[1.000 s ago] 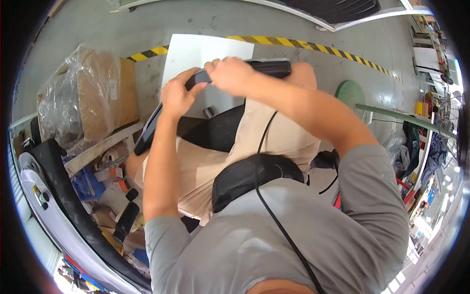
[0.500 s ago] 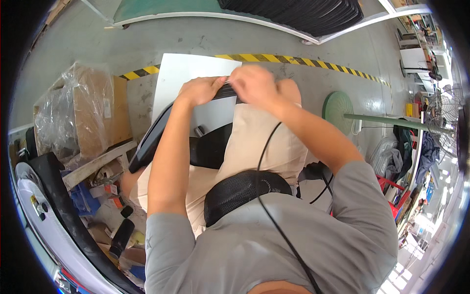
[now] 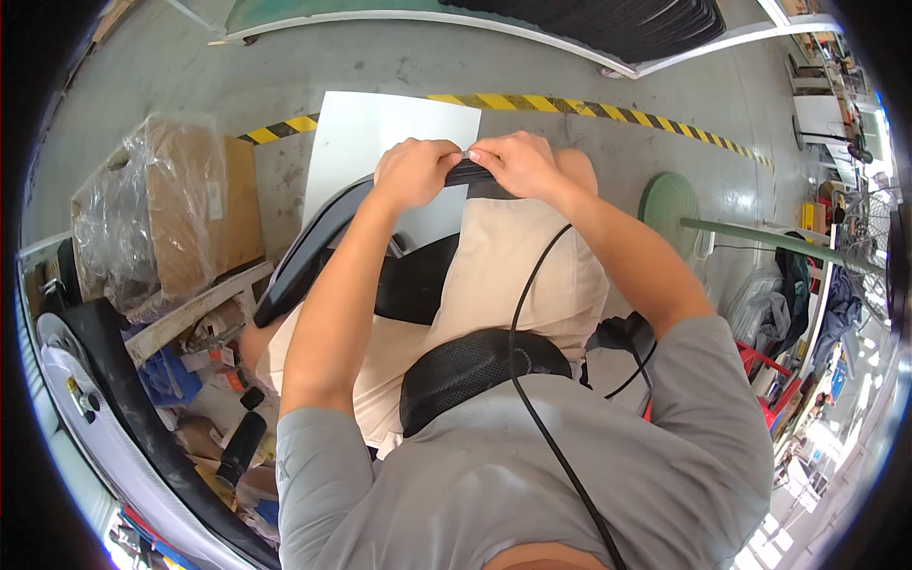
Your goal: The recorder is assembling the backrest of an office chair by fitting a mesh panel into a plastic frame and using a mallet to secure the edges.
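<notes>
The concrete floor point(image 3: 399, 66) ran out ahead of me, crossed by a yellow-and-black hazard stripe point(image 3: 532, 103). A white sheet point(image 3: 380, 142) lay flat on it, just beyond my knees. To my left stood a cardboard box wrapped in clear plastic film point(image 3: 161, 214), well apart from the work. A green round disc point(image 3: 668, 199) lay on the floor to my right.

The long black curved moulded panel point(image 3: 309, 252) lay across my lap, its lower end down by my left thigh and its upper end raised in front of me, over the white sheet. I judged it stiff and fairly light, with a smooth surface that could slip; the narrow upper edge seemed the sound place to take hold.

My left hand point(image 3: 413, 171) was closed over that upper end, fingers wrapped around the edge. My right hand point(image 3: 518, 161) met it there, its fingers pinched together on a small pale piece at the same edge; what that piece was I could not tell. The two hands were touching.
</notes>
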A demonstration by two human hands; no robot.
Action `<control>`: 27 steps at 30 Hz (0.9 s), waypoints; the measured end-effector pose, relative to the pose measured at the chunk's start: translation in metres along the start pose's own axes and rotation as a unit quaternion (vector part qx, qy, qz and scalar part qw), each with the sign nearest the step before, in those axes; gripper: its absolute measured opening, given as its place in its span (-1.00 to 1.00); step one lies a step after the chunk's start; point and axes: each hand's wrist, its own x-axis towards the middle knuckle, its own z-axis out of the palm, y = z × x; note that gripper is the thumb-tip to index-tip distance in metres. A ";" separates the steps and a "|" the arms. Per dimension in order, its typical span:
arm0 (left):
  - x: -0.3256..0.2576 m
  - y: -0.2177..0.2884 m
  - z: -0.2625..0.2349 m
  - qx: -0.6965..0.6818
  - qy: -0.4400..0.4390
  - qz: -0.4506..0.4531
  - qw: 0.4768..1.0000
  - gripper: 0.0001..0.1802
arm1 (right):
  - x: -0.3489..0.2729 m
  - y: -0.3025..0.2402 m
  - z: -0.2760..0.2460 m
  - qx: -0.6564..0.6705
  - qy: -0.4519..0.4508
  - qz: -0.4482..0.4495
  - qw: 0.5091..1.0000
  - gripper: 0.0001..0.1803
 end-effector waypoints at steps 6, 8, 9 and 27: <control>0.001 0.000 0.007 0.027 0.073 0.024 0.997 -0.80 | 0.003 0.021 0.013 -0.017 0.113 -0.137 0.984 -0.72; -0.003 -0.008 0.011 0.036 0.086 0.037 0.995 -0.81 | -0.003 0.020 0.017 -0.044 0.100 -0.169 0.979 -0.68; -0.005 -0.013 0.012 0.048 0.107 0.069 0.991 -0.81 | -0.005 0.019 0.019 -0.083 0.118 -0.220 0.965 -0.62; 0.017 -0.032 -0.012 -0.286 0.103 -0.139 0.943 -0.53 | 0.034 -0.051 0.015 -0.069 -0.095 -0.057 0.991 -0.48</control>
